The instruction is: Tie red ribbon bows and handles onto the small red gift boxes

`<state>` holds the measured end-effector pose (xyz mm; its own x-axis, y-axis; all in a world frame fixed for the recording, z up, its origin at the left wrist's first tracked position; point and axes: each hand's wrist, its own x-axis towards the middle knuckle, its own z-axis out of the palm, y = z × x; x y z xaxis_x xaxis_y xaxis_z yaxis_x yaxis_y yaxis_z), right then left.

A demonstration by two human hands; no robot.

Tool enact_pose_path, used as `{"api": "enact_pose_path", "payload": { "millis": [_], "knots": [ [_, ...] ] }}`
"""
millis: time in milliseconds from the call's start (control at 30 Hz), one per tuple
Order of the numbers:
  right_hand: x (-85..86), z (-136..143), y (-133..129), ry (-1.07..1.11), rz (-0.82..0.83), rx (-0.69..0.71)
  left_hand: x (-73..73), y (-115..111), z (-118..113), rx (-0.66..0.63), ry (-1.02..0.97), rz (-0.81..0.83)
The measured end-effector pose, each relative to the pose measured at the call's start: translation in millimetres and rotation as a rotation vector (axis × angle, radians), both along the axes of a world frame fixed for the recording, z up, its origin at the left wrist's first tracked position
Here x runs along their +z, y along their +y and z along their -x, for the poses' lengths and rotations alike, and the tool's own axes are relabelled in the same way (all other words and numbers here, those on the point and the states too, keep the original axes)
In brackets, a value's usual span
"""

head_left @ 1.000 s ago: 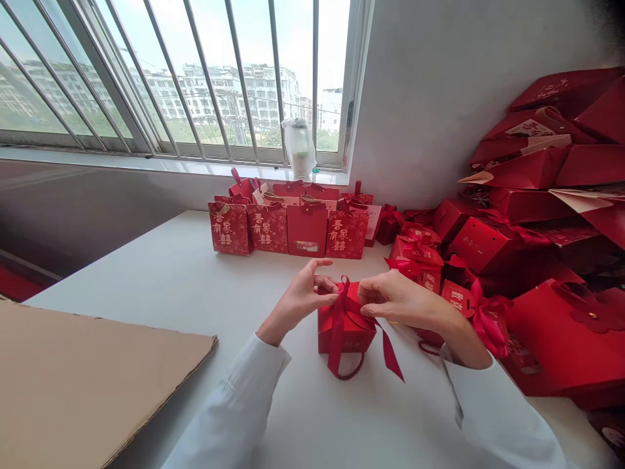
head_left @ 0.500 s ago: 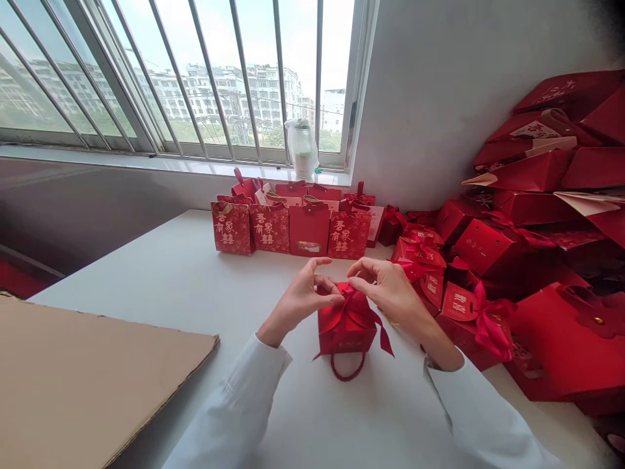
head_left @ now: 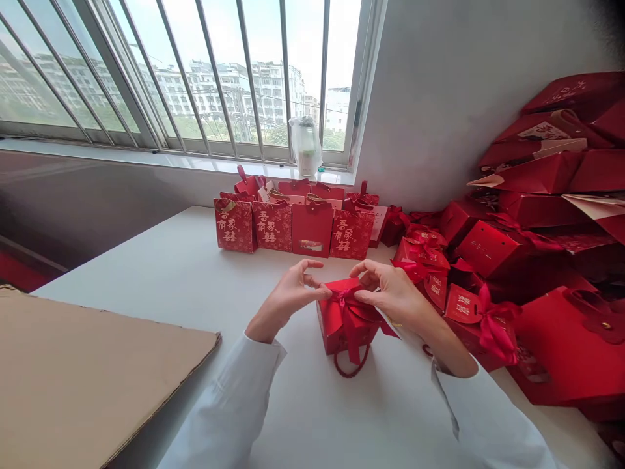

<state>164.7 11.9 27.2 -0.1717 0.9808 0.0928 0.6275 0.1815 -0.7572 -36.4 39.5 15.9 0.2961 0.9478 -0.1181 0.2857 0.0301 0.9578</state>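
A small red gift box (head_left: 331, 331) stands on the white table in front of me, with a red satin ribbon (head_left: 349, 326) knotted over its top. One ribbon tail hangs down the near side. At the box's foot, a dark red rope handle (head_left: 352, 374) loops onto the table. My left hand (head_left: 286, 301) pinches the ribbon left of the knot, its index finger raised away from the thumb. On the other side, my right hand (head_left: 398, 298) has thumb and fingers closed on the ribbon close to the knot. The fingers partly cover the ribbon's loops.
Red paper gift bags (head_left: 272, 227) line the table's back edge under the barred window. Red boxes (head_left: 508, 251) pile up on the right, some with ribbon bows. A cardboard sheet (head_left: 97, 378) covers the left front. A plastic-wrapped jar (head_left: 306, 146) stands on the sill.
Both hands have drawn the ribbon outward and the knot looks tighter. The box has turned slightly, and one ribbon tail now hangs down its near side. The view has shifted a little.
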Motion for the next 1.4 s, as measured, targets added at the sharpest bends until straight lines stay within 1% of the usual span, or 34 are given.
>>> {"api": "enact_pose_path", "payload": {
  "millis": [167, 267, 367, 467, 600, 700, 767, 833, 900, 1000, 1100, 1167, 1300, 1400],
  "knots": [
    [-1.2, -2.5, 0.3, -0.029, 0.029, 0.026, -7.1, 9.6, 5.4, 0.093, 0.009, 0.009],
    [-2.7, -2.3, 0.4, -0.038, 0.038, 0.036, -12.6, 14.0, 7.9, 0.094, -0.006, 0.019],
    [-3.1, -3.0, 0.5, -0.016, 0.049, 0.038, -12.7, 13.8, 8.9, 0.068, -0.006, -0.035],
    [-1.2, -4.4, -0.4, 0.045, 0.072, 0.052, -5.2, 8.6, 7.6, -0.011, 0.005, -0.164],
    [4.1, -4.9, -2.9, 0.083, 0.075, 0.038, 5.9, -2.3, -1.4, -0.039, 0.082, -0.442],
    [6.8, -3.8, -3.3, 0.077, 0.064, 0.026, 5.6, -10.2, -13.2, -0.026, 0.239, -0.622],
    [6.6, -3.4, -2.1, 0.089, 0.065, 0.032, 2.2, -14.6, -20.7, -0.015, 0.334, -0.679],
    [5.0, -3.9, -0.3, 0.101, 0.063, 0.030, -0.6, -17.9, -25.2, -0.030, 0.396, -0.700],
    [2.7, -5.5, 1.5, 0.131, 0.065, 0.021, -0.9, -19.9, -25.4, -0.089, 0.423, -0.708],
    [0.0, -8.9, 3.8, 0.216, 0.092, 0.018, 2.6, -19.4, -18.4, -0.208, 0.434, -0.691],
    [-0.2, -11.0, 4.6, 0.267, 0.109, -0.003, 6.0, -15.0, -8.9, -0.277, 0.448, -0.683],
    [1.5, -11.3, 4.1, 0.274, 0.118, -0.006, 7.2, -11.8, -4.9, -0.269, 0.457, -0.693],
    [6.3, -10.9, 1.6, 0.277, 0.152, 0.029, 10.9, -13.1, -5.7, -0.169, 0.408, -0.699],
    [7.0, -11.2, 0.2, 0.222, 0.165, 0.044, 15.6, -20.6, -9.9, -0.195, 0.390, -0.668]
  ]
}}
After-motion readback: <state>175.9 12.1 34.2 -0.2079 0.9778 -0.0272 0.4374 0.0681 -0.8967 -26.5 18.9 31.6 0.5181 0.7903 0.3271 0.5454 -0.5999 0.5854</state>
